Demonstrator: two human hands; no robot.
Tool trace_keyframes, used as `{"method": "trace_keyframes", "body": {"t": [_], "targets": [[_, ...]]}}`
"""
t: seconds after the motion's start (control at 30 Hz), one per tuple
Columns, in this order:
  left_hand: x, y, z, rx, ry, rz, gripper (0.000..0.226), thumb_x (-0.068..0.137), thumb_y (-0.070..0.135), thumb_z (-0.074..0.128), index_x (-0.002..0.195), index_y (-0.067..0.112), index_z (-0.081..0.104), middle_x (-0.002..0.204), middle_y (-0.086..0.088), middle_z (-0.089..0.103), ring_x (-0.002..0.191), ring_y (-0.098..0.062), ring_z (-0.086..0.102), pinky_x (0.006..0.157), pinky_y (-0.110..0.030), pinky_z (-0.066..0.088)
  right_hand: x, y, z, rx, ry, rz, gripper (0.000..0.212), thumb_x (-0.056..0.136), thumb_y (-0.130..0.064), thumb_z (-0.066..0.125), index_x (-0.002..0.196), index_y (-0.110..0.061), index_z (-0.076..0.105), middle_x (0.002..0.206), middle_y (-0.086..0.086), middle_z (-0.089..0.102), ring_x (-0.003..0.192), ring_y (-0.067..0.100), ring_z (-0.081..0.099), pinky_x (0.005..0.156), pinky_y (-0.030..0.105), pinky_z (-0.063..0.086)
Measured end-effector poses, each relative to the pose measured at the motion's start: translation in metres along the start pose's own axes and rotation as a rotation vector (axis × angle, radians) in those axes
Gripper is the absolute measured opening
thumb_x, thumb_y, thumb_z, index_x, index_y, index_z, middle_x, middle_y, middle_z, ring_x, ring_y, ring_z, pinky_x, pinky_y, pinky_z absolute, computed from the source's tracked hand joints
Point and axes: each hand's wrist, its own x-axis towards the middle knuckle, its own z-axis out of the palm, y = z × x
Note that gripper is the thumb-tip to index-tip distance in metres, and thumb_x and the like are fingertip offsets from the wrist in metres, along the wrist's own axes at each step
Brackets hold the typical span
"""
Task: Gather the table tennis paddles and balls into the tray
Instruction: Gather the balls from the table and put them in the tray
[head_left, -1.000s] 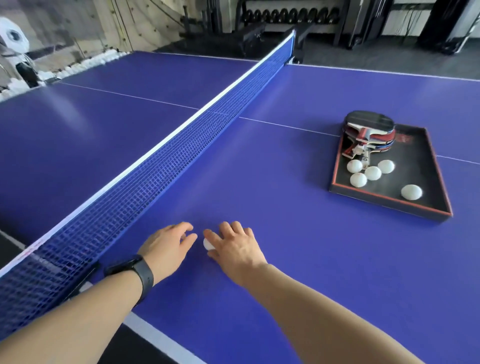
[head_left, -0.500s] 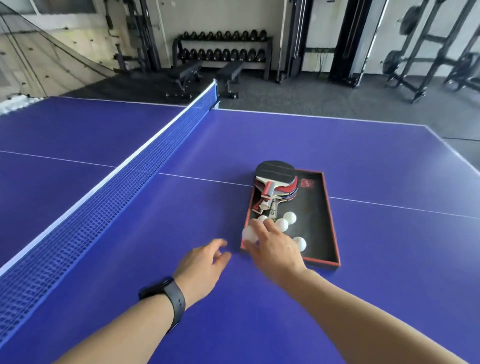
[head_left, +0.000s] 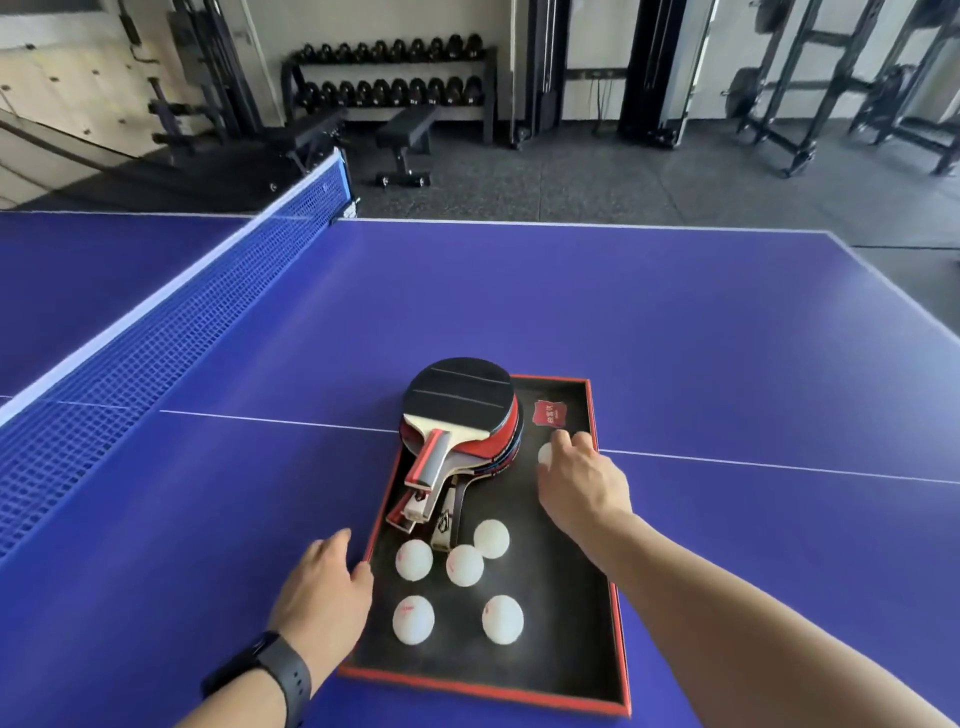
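Both arms reach forward: right hand (head_left: 582, 480) apparently pinches a ball (head_left: 545, 453) over the tray (head_left: 605, 613); left hand (head_left: 324, 584), relaxed, touches its rim.

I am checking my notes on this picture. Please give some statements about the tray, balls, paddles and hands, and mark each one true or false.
1. Five balls lie loose in the near half of the tray. True.
2. The right hand holds a paddle. False: it holds a ball over the tray's far part.
3. The paddles are stacked at the tray's far left, heads overhanging the rim. True.
4. The left hand is inside the tray, gripping a ball. False: it rests at the tray's left rim and holds nothing.
5. The net runs on the right of the tray. False: it is on the left.
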Motion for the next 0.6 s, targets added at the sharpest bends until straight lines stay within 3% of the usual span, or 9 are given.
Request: {"method": "trace_keyframes", "body": {"t": [0.17, 0.33, 0.43, 0.53, 0.6], "targets": [[0.017, 0.004, 0.012, 0.068, -0.003, 0.097, 0.04, 0.097, 0.031, 0.044, 0.135, 0.019, 0.05, 0.123, -0.005, 0.057, 0.113, -0.026, 0.057, 0.087, -0.033, 0.046, 0.035, -0.005, 0.021, -0.004, 0.025, 0.032, 0.027, 0.095, -0.023, 0.043, 0.119, -0.012, 0.046, 0.108, 0.008, 0.052, 0.088, 0.032, 0.066, 0.056, 0.034, 0.041], [0.019, 0.001, 0.015, 0.1, 0.036, 0.136, 0.043, 0.097, 0.029, 0.046, 0.138, 0.015, 0.046, 0.126, -0.004, 0.056, 0.112, -0.027, 0.059, 0.085, -0.033, 0.046, 0.033, -0.007, 0.016, 0.048, 0.057, 0.073, 0.05, 0.092, -0.047, 0.048, 0.133, -0.021, 0.035, 0.116, 0.006, 0.049, 0.104, 0.032, 0.055, 0.062, 0.035, 0.038], [0.018, -0.002, 0.013, 0.063, 0.03, 0.189, 0.039, 0.097, 0.026, 0.047, 0.134, 0.014, 0.05, 0.118, -0.004, 0.057, 0.106, -0.026, 0.06, 0.08, -0.03, 0.045, 0.003, 0.009, 0.003, 0.026, 0.148, 0.086, 0.036, 0.093, -0.037, 0.047, 0.125, -0.024, 0.038, 0.111, 0.001, 0.048, 0.096, 0.025, 0.049, 0.053, 0.031, 0.034], [0.005, 0.002, 0.012, 0.028, 0.002, 0.238, 0.036, 0.096, 0.025, 0.048, 0.13, 0.016, 0.052, 0.112, -0.001, 0.057, 0.104, -0.025, 0.06, 0.079, -0.031, 0.045, -0.039, 0.033, 0.0, 0.041, 0.054, 0.181, 0.033, 0.089, -0.023, 0.048, 0.121, -0.022, 0.038, 0.108, -0.001, 0.048, 0.094, 0.022, 0.046, 0.057, 0.03, 0.04], [-0.008, 0.007, 0.014, 0.005, -0.016, 0.244, 0.035, 0.096, 0.027, 0.048, 0.13, 0.02, 0.052, 0.106, 0.002, 0.053, 0.103, -0.025, 0.059, 0.076, -0.032, 0.043, -0.062, 0.046, -0.001, 0.1, -0.006, 0.238, 0.014, 0.092, -0.018, 0.042, 0.105, -0.02, 0.04, 0.099, -0.002, 0.051, 0.084, 0.02, 0.05, 0.059, 0.032, 0.046]]}}
